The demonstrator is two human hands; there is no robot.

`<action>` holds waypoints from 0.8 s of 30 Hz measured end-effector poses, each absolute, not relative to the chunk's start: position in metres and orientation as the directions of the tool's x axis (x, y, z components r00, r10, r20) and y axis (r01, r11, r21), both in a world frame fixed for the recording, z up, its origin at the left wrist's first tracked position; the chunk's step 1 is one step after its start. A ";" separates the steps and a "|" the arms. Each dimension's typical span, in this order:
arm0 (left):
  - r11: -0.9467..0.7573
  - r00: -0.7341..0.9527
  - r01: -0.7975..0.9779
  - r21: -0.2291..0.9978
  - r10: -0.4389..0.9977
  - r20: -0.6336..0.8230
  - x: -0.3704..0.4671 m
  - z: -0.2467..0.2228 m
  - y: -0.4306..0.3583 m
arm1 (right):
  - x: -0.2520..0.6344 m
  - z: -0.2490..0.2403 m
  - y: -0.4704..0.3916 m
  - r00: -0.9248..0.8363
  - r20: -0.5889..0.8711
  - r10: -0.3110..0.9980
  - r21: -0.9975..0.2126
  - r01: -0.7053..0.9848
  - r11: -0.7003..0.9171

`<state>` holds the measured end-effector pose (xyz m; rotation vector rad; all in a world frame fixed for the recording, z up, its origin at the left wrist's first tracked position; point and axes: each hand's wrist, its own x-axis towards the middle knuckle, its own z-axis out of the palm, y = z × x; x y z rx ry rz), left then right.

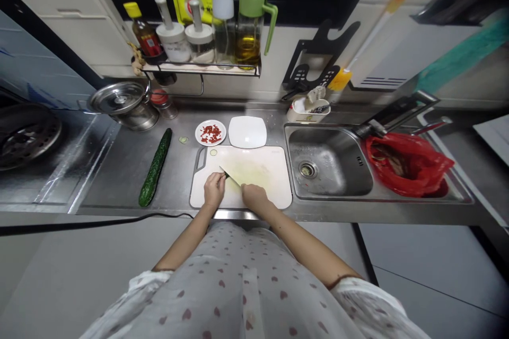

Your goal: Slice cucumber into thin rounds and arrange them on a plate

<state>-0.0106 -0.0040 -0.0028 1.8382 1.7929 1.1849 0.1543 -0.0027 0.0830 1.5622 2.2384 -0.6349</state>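
My right hand [255, 198] is closed round the handle of a kitchen knife [231, 178], whose blade points up and left over the white cutting board [278, 190]. Close beside the blade, the fingers of my left hand [214, 189] are pinched on a small dark green piece of cucumber [226, 175], mostly hidden by the fingers and blade. One pale round cucumber slice [213, 152] lies at the board's upper left. Wet, greenish marks cover the board's middle. A whole cucumber [156, 167] rests on the steel counter to the left.
Behind the board are a plate of chopped red pieces [210, 133] and a white rectangular plate [247, 132]. Scraps [183, 140] lie nearby. At right is a sink [330, 161] with a red plastic bag [405, 164]. A lidded steel pot [125, 103] stands left, below a seasoning shelf [202, 68].
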 end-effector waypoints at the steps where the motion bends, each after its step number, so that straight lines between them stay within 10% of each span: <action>1: -0.168 -0.127 0.672 0.721 0.933 0.336 -0.011 -0.002 -0.004 | 0.157 0.084 -0.005 -0.336 -0.512 0.790 -0.168 0.942 0.292; 20: 0.080 -0.450 0.493 0.867 0.876 0.174 -0.008 0.020 -0.002 | 0.207 0.112 -0.026 -0.238 -0.314 0.919 -0.145 0.969 0.202; 24: -0.037 -0.298 0.630 0.776 0.911 0.286 -0.003 0.042 0.007 | 0.211 0.107 -0.028 -0.270 -0.251 0.930 -0.083 0.963 0.257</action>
